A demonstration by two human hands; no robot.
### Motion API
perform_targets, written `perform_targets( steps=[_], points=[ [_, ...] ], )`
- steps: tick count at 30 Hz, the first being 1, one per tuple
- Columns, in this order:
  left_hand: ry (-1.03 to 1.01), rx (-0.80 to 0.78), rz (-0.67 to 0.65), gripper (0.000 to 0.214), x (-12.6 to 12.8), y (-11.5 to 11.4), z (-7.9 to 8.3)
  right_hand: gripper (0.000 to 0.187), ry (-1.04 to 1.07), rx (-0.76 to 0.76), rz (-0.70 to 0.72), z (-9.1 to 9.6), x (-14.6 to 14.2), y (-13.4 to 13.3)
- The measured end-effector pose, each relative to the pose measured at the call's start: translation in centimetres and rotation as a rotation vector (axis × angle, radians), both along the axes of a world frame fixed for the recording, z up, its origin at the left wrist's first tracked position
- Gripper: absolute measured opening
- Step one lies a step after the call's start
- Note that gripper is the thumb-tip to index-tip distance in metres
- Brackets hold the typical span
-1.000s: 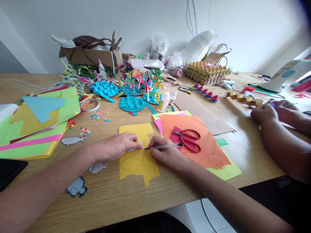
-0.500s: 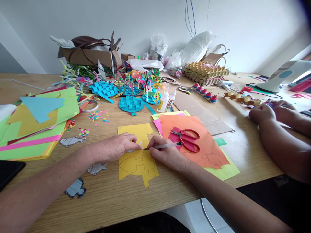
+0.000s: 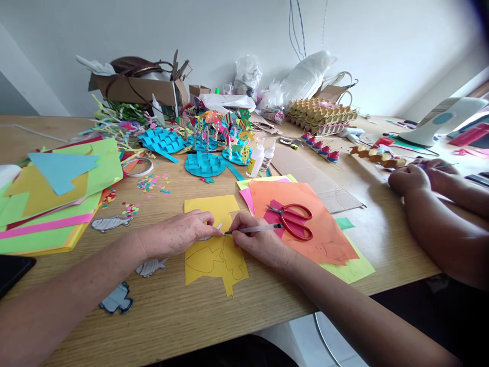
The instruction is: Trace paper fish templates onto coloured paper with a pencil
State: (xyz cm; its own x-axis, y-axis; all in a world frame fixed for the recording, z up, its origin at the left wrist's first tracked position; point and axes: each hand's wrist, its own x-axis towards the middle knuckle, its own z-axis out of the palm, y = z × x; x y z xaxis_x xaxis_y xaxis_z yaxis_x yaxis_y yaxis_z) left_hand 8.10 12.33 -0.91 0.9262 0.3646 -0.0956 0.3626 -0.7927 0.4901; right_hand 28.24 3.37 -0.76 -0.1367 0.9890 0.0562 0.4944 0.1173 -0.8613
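Observation:
A sheet of yellow paper with pencil-thin fish outlines drawn on it lies flat before me. My left hand presses a grey paper fish cutout down on the sheet, its fingers bent and mostly covering the cutout. In my right hand is a pen with a clear barrel, its tip on the yellow paper beside the left fingertips. More grey fish cutouts lie on the left: one beyond my left forearm, another partly under it, and a third nearer me.
Red-handled scissors rest on orange paper at right. Coloured sheets are stacked left. Glue bottles and blue woven paper pieces stand behind. Another person's hands work at far right on the wooden table.
The whole view has shifted very slightly. My left hand still presses the cutout, and the pen tip stays close to the left fingertips with hardly any movement.

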Motion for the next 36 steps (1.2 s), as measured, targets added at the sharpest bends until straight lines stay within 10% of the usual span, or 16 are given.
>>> perform_targets(
  steps=[16,36],
  points=[
    [0.103,0.164,-0.070,0.049,0.1,-0.9,1.3,0.011,0.011,-0.014,0.037,-0.3,-0.6,1.7],
    [-0.019,0.154,-0.037,0.033,-0.4,-0.8,0.2,0.016,0.008,-0.005,-0.053,-0.3,-0.8,1.5]
  ],
)
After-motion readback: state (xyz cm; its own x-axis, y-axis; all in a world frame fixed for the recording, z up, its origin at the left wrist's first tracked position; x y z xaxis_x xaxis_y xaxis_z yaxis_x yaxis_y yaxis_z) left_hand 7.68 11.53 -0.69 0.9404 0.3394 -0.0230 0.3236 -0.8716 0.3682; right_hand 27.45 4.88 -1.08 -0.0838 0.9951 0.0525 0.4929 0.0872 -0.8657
